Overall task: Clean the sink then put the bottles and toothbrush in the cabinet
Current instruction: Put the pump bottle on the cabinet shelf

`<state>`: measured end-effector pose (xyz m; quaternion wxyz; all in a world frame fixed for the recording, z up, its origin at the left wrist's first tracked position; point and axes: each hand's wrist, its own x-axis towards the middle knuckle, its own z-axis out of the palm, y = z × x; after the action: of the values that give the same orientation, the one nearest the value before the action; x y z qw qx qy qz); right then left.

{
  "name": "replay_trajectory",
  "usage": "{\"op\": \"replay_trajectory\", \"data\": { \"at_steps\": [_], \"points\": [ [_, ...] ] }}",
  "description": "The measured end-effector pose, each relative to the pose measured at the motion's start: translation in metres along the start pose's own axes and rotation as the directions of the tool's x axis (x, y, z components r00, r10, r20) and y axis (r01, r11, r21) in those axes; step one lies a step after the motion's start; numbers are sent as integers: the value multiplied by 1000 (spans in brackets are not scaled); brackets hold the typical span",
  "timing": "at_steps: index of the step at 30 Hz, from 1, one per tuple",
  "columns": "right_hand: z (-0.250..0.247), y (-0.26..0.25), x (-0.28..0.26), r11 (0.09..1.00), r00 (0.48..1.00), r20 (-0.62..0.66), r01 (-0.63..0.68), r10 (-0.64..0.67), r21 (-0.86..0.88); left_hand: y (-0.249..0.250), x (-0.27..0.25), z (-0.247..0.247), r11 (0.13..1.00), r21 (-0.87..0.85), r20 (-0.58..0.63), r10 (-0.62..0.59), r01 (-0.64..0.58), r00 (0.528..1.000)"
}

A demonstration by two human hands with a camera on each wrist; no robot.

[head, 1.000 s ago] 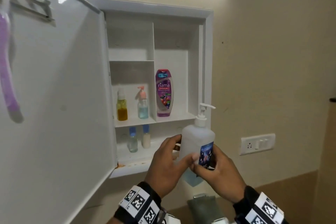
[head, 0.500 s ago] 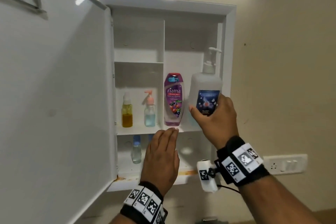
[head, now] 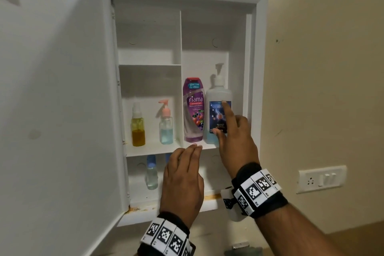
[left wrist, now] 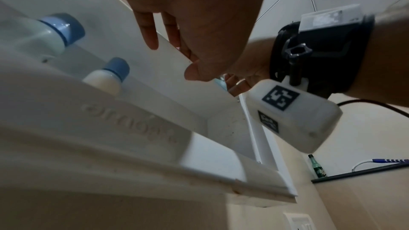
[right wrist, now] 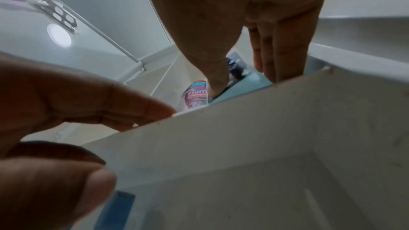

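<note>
A white pump bottle (head: 218,93) with a blue label stands on the cabinet's middle shelf (head: 158,148), right of the purple Fiama bottle (head: 193,110). My right hand (head: 225,122) touches its label with a straight index finger and the thumb low on the front. In the right wrist view the straight fingers (right wrist: 278,55) lie against the bottle's blue base (right wrist: 243,85). My left hand (head: 187,164) is flat, with its fingertips at the shelf's front edge below the Fiama bottle, holding nothing. A purple toothbrush (right wrist: 15,1) hangs blurred in the door rack.
A yellow spray bottle (head: 138,129) and a pink-pump bottle (head: 166,129) stand on the left half of the shelf. Two small blue-capped bottles (left wrist: 50,34) stand on the bottom shelf. The open door (head: 58,110) stands at the left. A wall socket (head: 322,178) is at the right.
The pump bottle rose from below the cabinet onto the middle shelf beside the Fiama bottle. My left hand let go and moved to the shelf edge. My right hand's grip loosened to a touch.
</note>
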<state>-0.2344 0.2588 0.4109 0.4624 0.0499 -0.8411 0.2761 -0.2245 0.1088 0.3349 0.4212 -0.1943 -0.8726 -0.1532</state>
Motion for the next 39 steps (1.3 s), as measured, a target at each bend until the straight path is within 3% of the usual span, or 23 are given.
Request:
{"op": "replay_trajectory", "data": {
  "at_steps": [6, 10, 14, 21, 24, 30, 32, 34, 36, 39],
  "points": [
    [-9, -1, -6, 994, 998, 27, -45, 48, -101, -1, -1, 0, 999, -43, -12, -3, 3, 1000],
    [-11, -3, -7, 960, 999, -34, -5, -5, -281, -1, -2, -1, 997, -77, -12, -10, 9, 1000],
    [-13, 5, -9, 958, 999, -44, 13, -27, -285, 1, -2, -3, 996, -82, 3, -24, 24, 1000],
    [-16, 15, -18, 986, 993, -11, 116, -118, -116, 4, -5, -9, 997, -68, 14, -32, 33, 999],
    [-17, 16, -31, 976, 976, 9, 218, -218, -28, 5, -9, -13, 998, -58, 37, -29, 31, 999],
    [-12, 18, -72, 876, 901, 59, 402, -431, 265, 3, -43, -18, 997, -51, 63, -46, 50, 997],
    [-9, 18, -86, 836, 874, 98, 414, -475, 361, 4, -73, -26, 986, -88, 51, -137, 141, 989],
    [-3, 15, -100, 789, 841, 149, 407, -520, 460, 5, -109, -39, 957, -83, 15, -277, 278, 961],
    [4, 8, -109, 745, 801, 207, 382, -562, 547, 2, -144, -53, 892, -104, 8, -441, 440, 897],
    [11, -19, -131, 643, 719, 247, 347, -650, 682, -11, -197, -90, 713, -179, -35, -693, 678, 720]
  ]
}}
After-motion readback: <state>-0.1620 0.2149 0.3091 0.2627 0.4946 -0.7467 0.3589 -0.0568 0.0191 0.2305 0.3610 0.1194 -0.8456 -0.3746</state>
